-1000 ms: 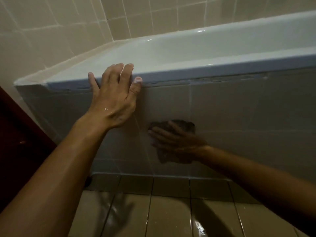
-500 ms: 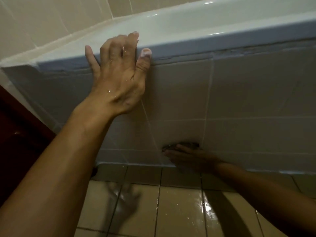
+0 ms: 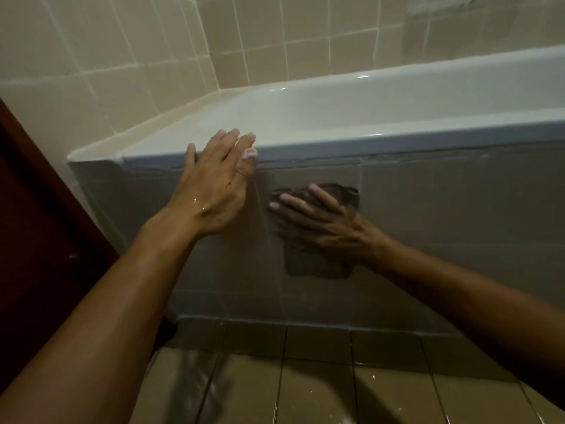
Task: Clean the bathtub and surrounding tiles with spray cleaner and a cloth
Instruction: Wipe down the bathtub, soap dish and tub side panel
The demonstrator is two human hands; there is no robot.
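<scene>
A white bathtub (image 3: 351, 139) runs across the view, with a tiled front panel (image 3: 443, 215) below its rim. My left hand (image 3: 214, 185) lies flat and wet against the panel, fingertips over the tub's rim, holding nothing. My right hand (image 3: 321, 224) presses a dark cloth (image 3: 315, 264) flat against the panel's tiles, just right of the left hand, fingers spread over it. No spray bottle is in view.
Beige wall tiles (image 3: 153, 56) rise behind and left of the tub. Wet, glossy floor tiles (image 3: 321, 377) lie below the panel. A dark brown door or frame (image 3: 36, 224) stands at the left edge.
My right hand has carried the cloth from the panel's bottom edge back up to just below the rim. The left hand stays on the rim. The view has tilted upward.
</scene>
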